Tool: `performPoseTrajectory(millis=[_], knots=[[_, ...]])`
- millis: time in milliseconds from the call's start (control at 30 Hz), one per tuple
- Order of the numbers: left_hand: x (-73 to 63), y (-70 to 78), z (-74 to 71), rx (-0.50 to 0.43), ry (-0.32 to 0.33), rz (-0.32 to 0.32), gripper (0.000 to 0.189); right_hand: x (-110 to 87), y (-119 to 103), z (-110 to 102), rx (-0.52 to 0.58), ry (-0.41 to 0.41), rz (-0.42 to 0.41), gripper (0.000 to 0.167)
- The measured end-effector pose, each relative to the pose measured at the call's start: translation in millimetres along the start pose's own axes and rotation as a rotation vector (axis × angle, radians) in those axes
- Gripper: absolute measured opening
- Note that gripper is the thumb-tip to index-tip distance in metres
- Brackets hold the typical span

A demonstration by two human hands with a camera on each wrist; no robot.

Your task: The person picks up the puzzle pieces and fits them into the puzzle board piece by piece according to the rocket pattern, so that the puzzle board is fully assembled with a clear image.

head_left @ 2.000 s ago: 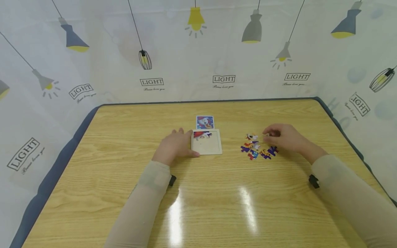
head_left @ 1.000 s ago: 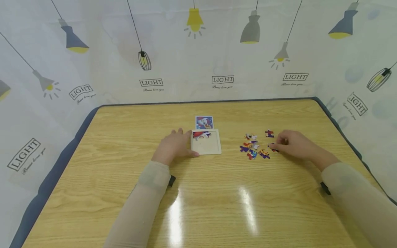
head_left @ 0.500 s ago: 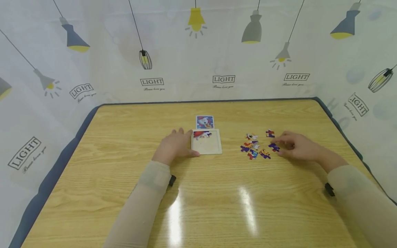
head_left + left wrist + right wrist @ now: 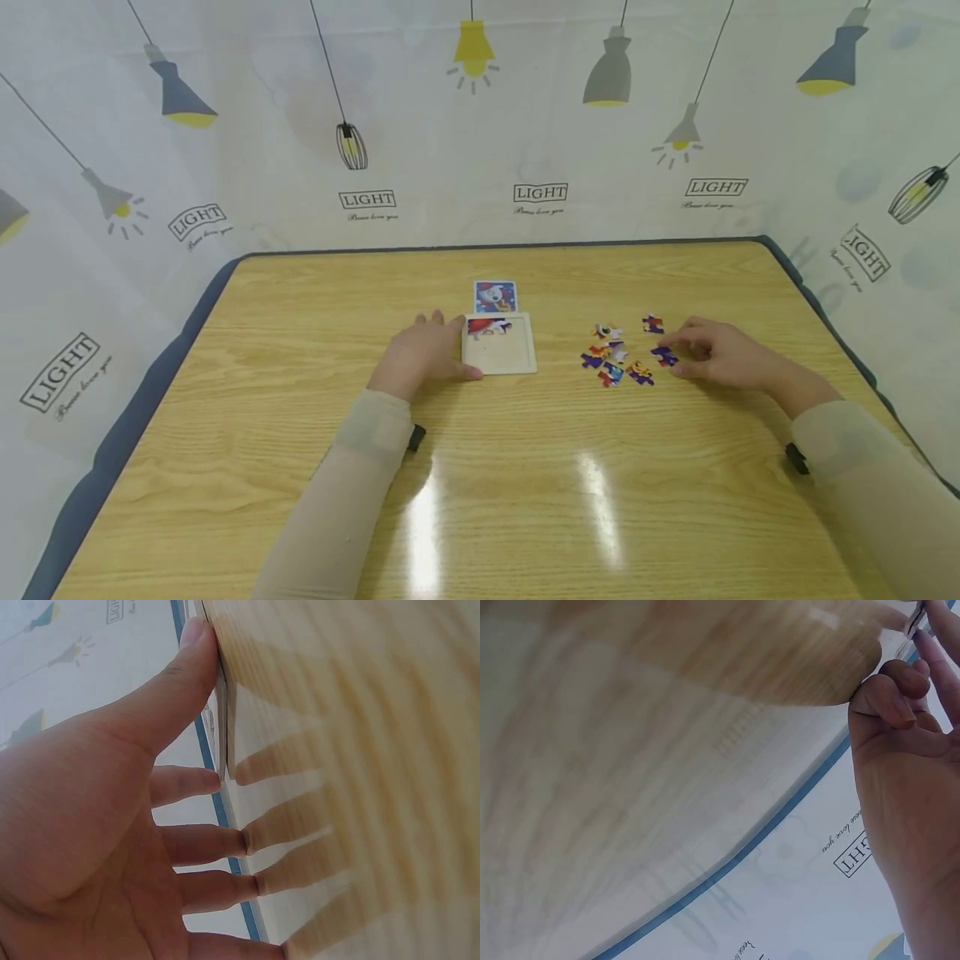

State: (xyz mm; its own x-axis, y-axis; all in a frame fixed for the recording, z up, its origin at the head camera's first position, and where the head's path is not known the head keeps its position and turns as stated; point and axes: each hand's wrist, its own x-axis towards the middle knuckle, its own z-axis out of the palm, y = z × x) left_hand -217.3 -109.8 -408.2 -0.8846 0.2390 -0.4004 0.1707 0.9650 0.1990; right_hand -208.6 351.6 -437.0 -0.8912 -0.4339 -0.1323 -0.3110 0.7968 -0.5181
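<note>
In the head view my left hand [image 4: 423, 352] rests against the left side of a pale puzzle tray [image 4: 501, 357], thumb at the near corner and fingers spread. A few joined pieces [image 4: 487, 326] fill the tray's upper left. My right hand [image 4: 726, 355] pinches a purple puzzle piece [image 4: 663, 356] between thumb and index finger, close over the table. The right wrist view shows that piece [image 4: 915, 619] edge-on at the fingertips, the other fingers curled in. Just beyond lies a red and purple piece [image 4: 652, 323].
Several loose puzzle pieces [image 4: 613, 352] lie in a cluster left of my right hand. A picture card [image 4: 495, 296] of a cartoon character sits behind the tray. The wood-grain table [image 4: 517, 475] ends at a dark edge before a lamp-print curtain [image 4: 420, 100].
My right hand has set the red and purple piece down at the back right, then shifted right and nearer to pinch the purple piece. The left hand and tray have stayed put.
</note>
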Motion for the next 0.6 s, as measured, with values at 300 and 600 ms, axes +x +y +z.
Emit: performPoseTrajectory(millis=[300,600], knots=[[1.1,-0.9,1.2,-0.006,0.004,-0.003,0.107,0.9,-10.9,0.9,0.062,0.009,0.064,0.044],[-0.7,-0.2,2.3,-0.004,0.014,0.007,0.107,13.8,-38.7,11.9,0.265,-0.026,0.050,0.038]])
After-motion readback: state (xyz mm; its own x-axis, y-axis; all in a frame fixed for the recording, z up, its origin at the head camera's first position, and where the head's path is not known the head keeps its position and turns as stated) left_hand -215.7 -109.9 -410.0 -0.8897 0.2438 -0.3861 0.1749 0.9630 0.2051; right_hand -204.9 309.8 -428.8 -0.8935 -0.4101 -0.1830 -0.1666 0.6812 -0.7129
